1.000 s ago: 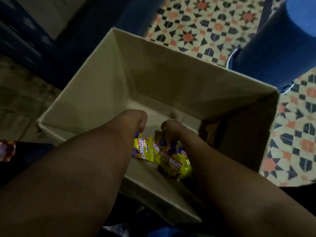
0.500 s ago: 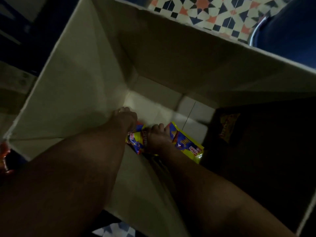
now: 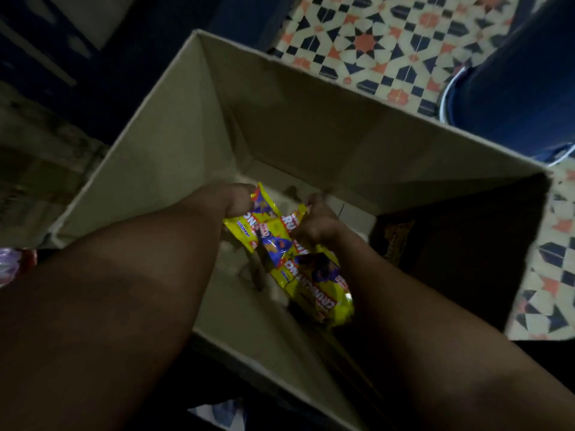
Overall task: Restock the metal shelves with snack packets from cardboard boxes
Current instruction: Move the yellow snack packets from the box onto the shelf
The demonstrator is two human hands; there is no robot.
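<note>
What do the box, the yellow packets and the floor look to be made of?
Box: matte tan cardboard, with folded flaps and a raw edge. Yellow packets: glossy printed film, probably plastic or foil, crinkled and glinting, held by the left hand and right hand. Floor: patterned tiles, likely ceramic or cement.

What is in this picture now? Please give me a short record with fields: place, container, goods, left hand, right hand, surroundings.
place: inside an open cardboard box standing on a patterned tile floor
container: box nearly empty, its bare bottom showing
goods: yellow snack packets with blue and red print, bunched together
left hand: left hand grips the upper end of the packets
right hand: right hand grips the packets near their middle
surroundings: blue round container beyond the box
shelves: not in view
</note>
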